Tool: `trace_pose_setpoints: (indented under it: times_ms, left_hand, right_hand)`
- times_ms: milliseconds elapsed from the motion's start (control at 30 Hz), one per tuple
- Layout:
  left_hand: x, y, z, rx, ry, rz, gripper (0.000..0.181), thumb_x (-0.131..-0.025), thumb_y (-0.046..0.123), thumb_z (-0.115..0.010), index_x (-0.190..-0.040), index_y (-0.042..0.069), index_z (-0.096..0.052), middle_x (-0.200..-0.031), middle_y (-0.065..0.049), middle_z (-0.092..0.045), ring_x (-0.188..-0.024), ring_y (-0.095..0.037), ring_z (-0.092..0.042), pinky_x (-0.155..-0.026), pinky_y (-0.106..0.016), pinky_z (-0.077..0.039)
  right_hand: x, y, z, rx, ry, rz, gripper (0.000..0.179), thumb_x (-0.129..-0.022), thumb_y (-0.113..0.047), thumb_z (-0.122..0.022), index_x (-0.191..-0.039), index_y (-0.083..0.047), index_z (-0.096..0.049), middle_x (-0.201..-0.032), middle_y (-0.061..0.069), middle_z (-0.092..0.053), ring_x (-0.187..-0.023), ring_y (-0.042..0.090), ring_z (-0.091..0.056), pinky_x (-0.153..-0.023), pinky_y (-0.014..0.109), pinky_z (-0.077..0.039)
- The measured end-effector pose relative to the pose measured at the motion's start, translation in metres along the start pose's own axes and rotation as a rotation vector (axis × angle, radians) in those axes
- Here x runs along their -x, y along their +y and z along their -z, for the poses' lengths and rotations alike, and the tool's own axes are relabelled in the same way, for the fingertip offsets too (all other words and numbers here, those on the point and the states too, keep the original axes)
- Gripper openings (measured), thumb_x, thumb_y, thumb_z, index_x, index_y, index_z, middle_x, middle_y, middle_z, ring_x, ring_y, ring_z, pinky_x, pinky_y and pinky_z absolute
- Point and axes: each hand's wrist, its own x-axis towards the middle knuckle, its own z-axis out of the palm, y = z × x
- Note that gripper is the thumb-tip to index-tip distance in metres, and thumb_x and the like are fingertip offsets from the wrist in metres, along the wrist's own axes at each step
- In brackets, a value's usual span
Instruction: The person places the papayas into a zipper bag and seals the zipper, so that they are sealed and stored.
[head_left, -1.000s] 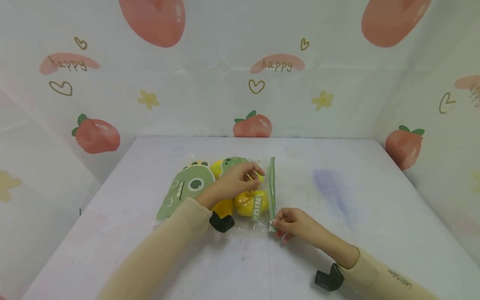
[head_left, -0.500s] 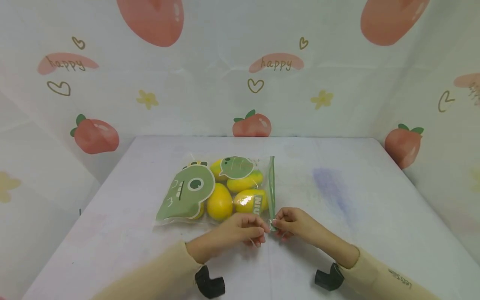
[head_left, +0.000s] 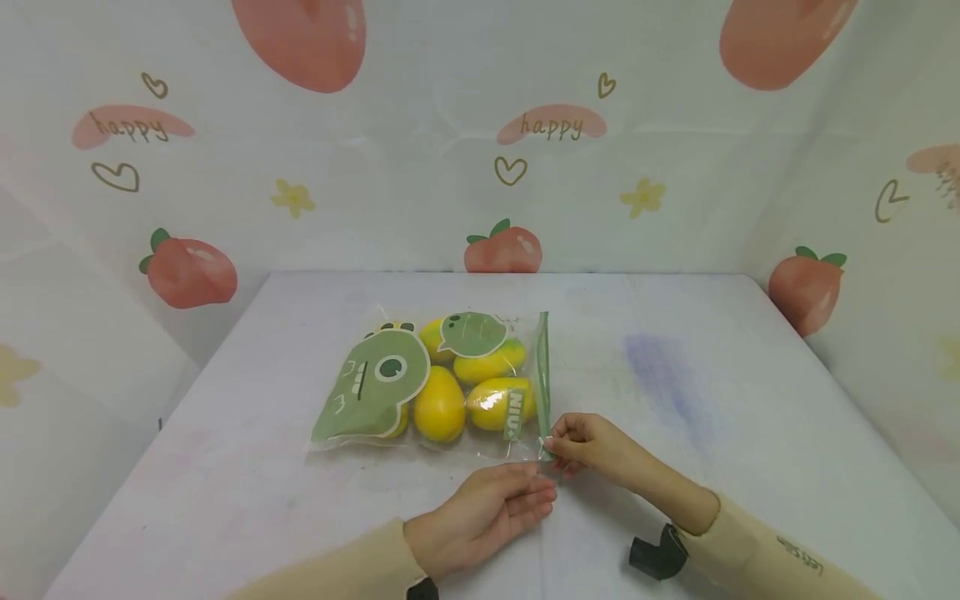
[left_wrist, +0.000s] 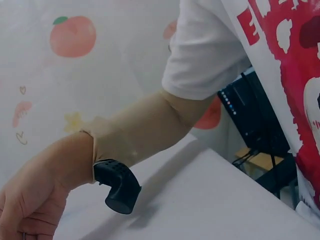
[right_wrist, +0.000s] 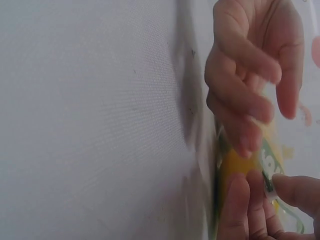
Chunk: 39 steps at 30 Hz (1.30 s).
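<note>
A clear zip bag (head_left: 375, 387) with a green one-eyed creature print lies flat at mid-table. Several yellow fruits (head_left: 439, 404) show through its plastic. Its green zip strip (head_left: 544, 367) runs along the right edge. At the near end of that strip, my right hand (head_left: 596, 446) pinches the bag's corner between thumb and fingers. In the right wrist view, a small white zip slider (right_wrist: 270, 188) shows by the thumb. My left hand (head_left: 487, 517) is just below the bag's near edge, palm partly turned up, fingers loosely extended and holding nothing.
The white table (head_left: 300, 517) carries a bluish stain (head_left: 663, 379) right of the bag. A white cloth with peach prints (head_left: 504, 250) hangs behind. Black wrist mounts (head_left: 658, 554) stick out below the sleeves. A dark device (left_wrist: 257, 117) stands beyond the table in the left wrist view.
My left hand has come from over the bag toward the near side, uncovering the fruits, and its fingers have loosened. My right hand keeps pinching the same corner.
</note>
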Motion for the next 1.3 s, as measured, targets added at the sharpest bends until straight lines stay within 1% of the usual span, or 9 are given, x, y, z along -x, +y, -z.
trace_pose_setpoints:
  times_ms: [67, 167, 267, 367, 533, 700, 933, 1133, 1300]
  left_hand:
    - [-0.002, 0.000, 0.000, 0.013, 0.023, -0.037, 0.038, -0.102, 0.010, -0.046, -0.132, -0.012, -0.038, -0.113, -0.016, -0.060, -0.099, -0.017, -0.063, -0.101, -0.038, -0.047]
    - [-0.006, 0.001, -0.001, 0.026, 0.040, -0.063, 0.037, -0.102, 0.009, -0.045, -0.131, -0.013, -0.039, -0.117, -0.019, -0.060, -0.100, -0.017, -0.063, -0.102, -0.038, -0.046]
    - [-0.008, 0.002, -0.003, 0.033, 0.049, -0.062, 0.037, -0.102, 0.011, -0.046, -0.130, -0.013, -0.043, -0.116, -0.018, -0.061, -0.100, -0.016, -0.063, -0.102, -0.036, -0.047]
    - [-0.012, 0.003, -0.003, 0.055, 0.066, -0.046, 0.037, -0.102, 0.014, -0.049, -0.128, -0.011, -0.047, -0.110, -0.013, -0.063, -0.097, -0.015, -0.064, -0.099, -0.034, -0.049]
    - [-0.017, 0.001, -0.002, 0.095, 0.097, -0.031, 0.031, -0.100, 0.015, -0.052, -0.122, -0.008, -0.051, -0.101, -0.009, -0.065, -0.092, -0.013, -0.065, -0.093, -0.030, -0.052]
    - [-0.019, -0.001, -0.003, 0.112, 0.128, -0.046, 0.023, -0.098, 0.014, -0.055, -0.113, -0.004, -0.056, -0.093, -0.005, -0.064, -0.084, -0.010, -0.064, -0.087, -0.025, -0.054]
    - [-0.020, -0.002, -0.005, 0.107, 0.147, -0.064, 0.011, -0.097, 0.012, -0.057, -0.101, 0.002, -0.059, -0.086, -0.002, -0.062, -0.078, -0.008, -0.061, -0.081, -0.022, -0.055]
    - [-0.020, -0.002, -0.005, 0.100, 0.151, -0.072, 0.007, -0.097, 0.011, -0.057, -0.097, 0.004, -0.059, -0.083, -0.001, -0.060, -0.075, -0.007, -0.061, -0.080, -0.022, -0.055]
    - [-0.021, -0.002, -0.005, 0.108, 0.152, -0.081, 0.007, -0.096, 0.009, -0.058, -0.094, 0.003, -0.060, -0.081, -0.001, -0.060, -0.073, -0.006, -0.060, -0.079, -0.022, -0.055]
  right_hand:
    - [0.000, 0.000, 0.000, 0.002, -0.003, 0.002, 0.021, -0.096, -0.017, -0.060, -0.092, 0.003, -0.056, -0.077, 0.004, -0.064, -0.070, 0.015, -0.063, -0.066, 0.030, -0.057]
    - [0.000, -0.001, 0.000, -0.002, -0.005, 0.007, 0.021, -0.096, -0.017, -0.060, -0.092, 0.003, -0.056, -0.078, 0.004, -0.065, -0.071, 0.016, -0.063, -0.066, 0.030, -0.057]
    - [0.000, -0.002, -0.001, -0.010, -0.005, 0.014, 0.020, -0.096, -0.015, -0.059, -0.092, 0.004, -0.056, -0.078, 0.004, -0.066, -0.071, 0.015, -0.063, -0.066, 0.030, -0.057]
    - [0.000, -0.002, -0.001, -0.012, 0.000, 0.019, 0.019, -0.096, -0.014, -0.059, -0.092, 0.004, -0.056, -0.078, 0.004, -0.066, -0.070, 0.015, -0.063, -0.066, 0.030, -0.057]
    - [-0.001, -0.001, -0.001, -0.006, -0.005, 0.026, 0.019, -0.096, -0.014, -0.058, -0.092, 0.005, -0.056, -0.077, 0.003, -0.066, -0.070, 0.014, -0.062, -0.066, 0.029, -0.056]
    - [0.000, 0.000, 0.000, -0.003, -0.009, 0.021, 0.020, -0.096, -0.016, -0.059, -0.092, 0.004, -0.056, -0.077, 0.005, -0.066, -0.071, 0.016, -0.064, -0.066, 0.029, -0.057]
    - [-0.001, 0.002, 0.001, 0.002, -0.021, 0.028, 0.022, -0.096, -0.017, -0.059, -0.092, 0.004, -0.056, -0.078, 0.006, -0.066, -0.071, 0.018, -0.064, -0.067, 0.030, -0.057]
    - [-0.002, 0.000, 0.001, -0.014, -0.030, 0.010, 0.022, -0.097, -0.017, -0.058, -0.092, 0.004, -0.056, -0.078, 0.004, -0.065, -0.071, 0.015, -0.063, -0.068, 0.029, -0.057]
    - [-0.003, -0.003, -0.001, -0.015, -0.023, 0.014, 0.022, -0.097, -0.016, -0.057, -0.093, 0.006, -0.057, -0.076, 0.004, -0.064, -0.069, 0.014, -0.062, -0.068, 0.029, -0.057]
